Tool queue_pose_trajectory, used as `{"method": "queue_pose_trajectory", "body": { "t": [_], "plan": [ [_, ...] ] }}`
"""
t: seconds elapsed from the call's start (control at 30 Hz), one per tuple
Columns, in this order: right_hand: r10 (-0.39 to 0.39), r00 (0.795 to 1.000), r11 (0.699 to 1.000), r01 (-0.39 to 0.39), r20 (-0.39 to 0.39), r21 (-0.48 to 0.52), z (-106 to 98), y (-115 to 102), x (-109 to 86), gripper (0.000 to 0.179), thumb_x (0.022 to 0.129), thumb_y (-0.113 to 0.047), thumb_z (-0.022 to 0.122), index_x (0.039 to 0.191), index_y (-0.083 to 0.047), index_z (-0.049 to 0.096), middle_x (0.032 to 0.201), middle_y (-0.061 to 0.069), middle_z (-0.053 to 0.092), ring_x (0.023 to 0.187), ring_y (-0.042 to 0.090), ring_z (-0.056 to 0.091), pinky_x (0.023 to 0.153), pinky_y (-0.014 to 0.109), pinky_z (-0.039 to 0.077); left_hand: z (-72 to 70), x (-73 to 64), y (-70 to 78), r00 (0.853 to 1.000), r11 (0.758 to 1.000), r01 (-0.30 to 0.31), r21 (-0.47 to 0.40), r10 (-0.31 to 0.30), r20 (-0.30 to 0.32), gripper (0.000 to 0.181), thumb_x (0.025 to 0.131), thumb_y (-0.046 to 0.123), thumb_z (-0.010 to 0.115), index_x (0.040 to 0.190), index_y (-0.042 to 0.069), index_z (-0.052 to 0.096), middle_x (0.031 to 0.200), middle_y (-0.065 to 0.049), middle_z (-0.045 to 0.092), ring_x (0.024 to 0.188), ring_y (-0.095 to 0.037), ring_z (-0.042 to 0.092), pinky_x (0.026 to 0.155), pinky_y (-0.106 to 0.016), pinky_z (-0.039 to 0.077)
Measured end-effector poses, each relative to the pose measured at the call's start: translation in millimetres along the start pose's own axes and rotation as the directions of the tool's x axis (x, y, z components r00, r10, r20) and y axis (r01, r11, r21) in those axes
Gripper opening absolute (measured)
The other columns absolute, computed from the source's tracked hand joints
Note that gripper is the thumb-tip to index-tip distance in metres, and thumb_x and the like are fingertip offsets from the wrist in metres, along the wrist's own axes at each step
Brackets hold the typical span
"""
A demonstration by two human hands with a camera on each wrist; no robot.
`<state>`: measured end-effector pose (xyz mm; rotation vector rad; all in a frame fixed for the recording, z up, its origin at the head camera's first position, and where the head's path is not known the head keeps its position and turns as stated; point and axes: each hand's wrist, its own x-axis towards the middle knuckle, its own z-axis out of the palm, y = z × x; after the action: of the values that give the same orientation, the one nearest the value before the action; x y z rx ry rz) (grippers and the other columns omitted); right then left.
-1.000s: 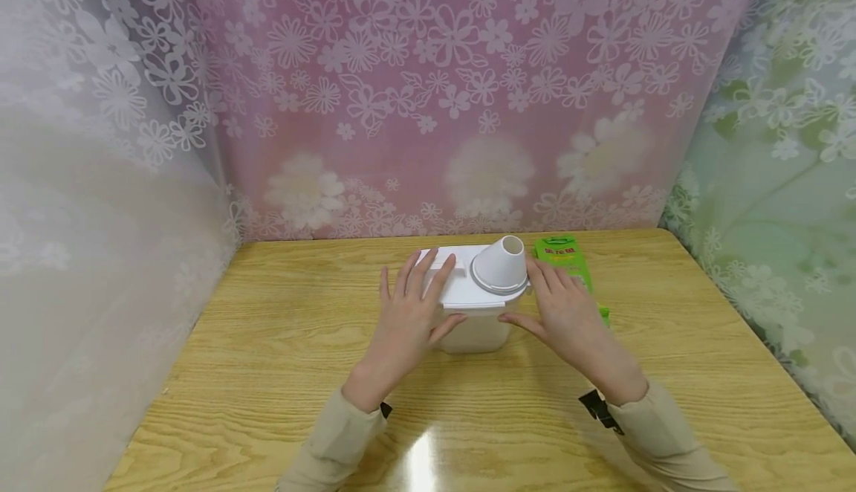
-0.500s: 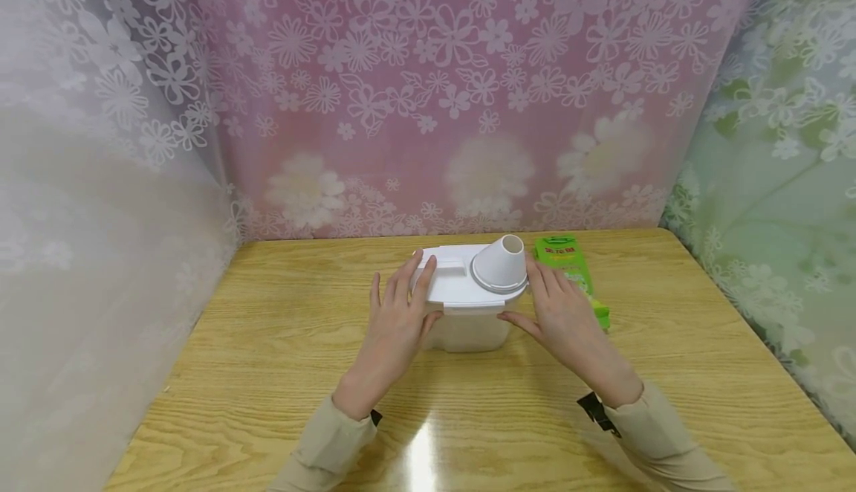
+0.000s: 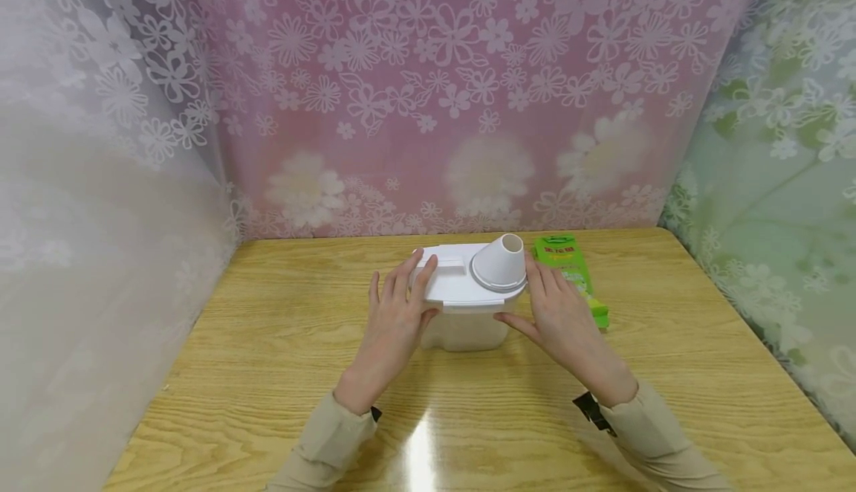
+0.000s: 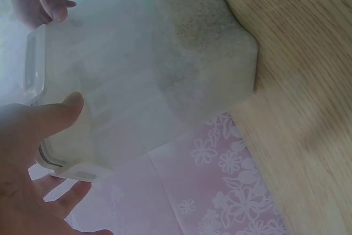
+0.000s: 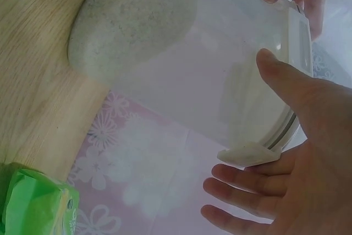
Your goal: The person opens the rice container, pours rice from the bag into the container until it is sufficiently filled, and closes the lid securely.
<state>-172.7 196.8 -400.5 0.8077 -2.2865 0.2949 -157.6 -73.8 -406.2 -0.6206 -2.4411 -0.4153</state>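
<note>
A translucent food storage container [image 3: 468, 331] with a white lid [image 3: 438, 291] stands upright on the wooden table. On the lid are a raised bar handle and a white cone-shaped spout cap [image 3: 501, 263]. Pale grainy contents [image 4: 201, 31] fill its bottom part. My left hand [image 3: 396, 321] grips the left end at lid height, thumb on the front wall and fingers along the lid. At the other end my right hand [image 3: 565, 310] holds the lid edge beside the cone, its thumb [image 5: 275, 75] on the front wall. A side clip [image 5: 250, 155] sticks out near the right fingers.
Behind my right hand lies a green packet [image 3: 565, 258] with red lettering, partly hidden by that hand. The wooden table [image 3: 267, 373] ends at a pink floral curtain [image 3: 428, 105] at the back, with pale floral curtains on both sides.
My left hand has slid left along the lid, away from the bar handle to the container's left end. The right hand stays at the right end with little movement.
</note>
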Motion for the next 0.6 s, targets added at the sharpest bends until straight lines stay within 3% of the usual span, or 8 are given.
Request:
{"method": "queue_pose_trajectory", "body": {
  "t": [0.43, 0.6],
  "plan": [
    [0.018, 1.000, 1.000, -0.018, 0.017, -0.024, 0.8, -0.2, 1.1, 0.102, 0.078, -0.052, 0.080, 0.143, 0.016, 0.041, 0.119, 0.033, 0.061, 0.102, 0.047, 0.063, 0.081, 0.057, 0.055, 2.5, 1.1, -1.4, 1.000, 1.000, -0.002, 0.003, 0.002, -0.011, 0.084, 0.086, 0.021, 0.081, 0.156, 0.015, 0.035, 0.159, -0.011, 0.034, 0.132, -0.034, 0.046, 0.108, -0.072, 0.033],
    [0.036, 0.999, 0.999, -0.035, 0.025, -0.026, 3.8, -0.2, 2.9, 0.105, 0.072, -0.046, 0.086, 0.143, 0.016, 0.040, 0.125, 0.034, 0.058, 0.110, 0.048, 0.061, 0.088, 0.058, 0.054, 2.8, 2.4, -1.1, 1.000, 1.000, 0.004, 0.019, -0.004, -0.010, 0.084, 0.086, 0.021, 0.081, 0.155, 0.014, 0.035, 0.159, -0.012, 0.034, 0.132, -0.035, 0.046, 0.108, -0.072, 0.033]
  ]
}}
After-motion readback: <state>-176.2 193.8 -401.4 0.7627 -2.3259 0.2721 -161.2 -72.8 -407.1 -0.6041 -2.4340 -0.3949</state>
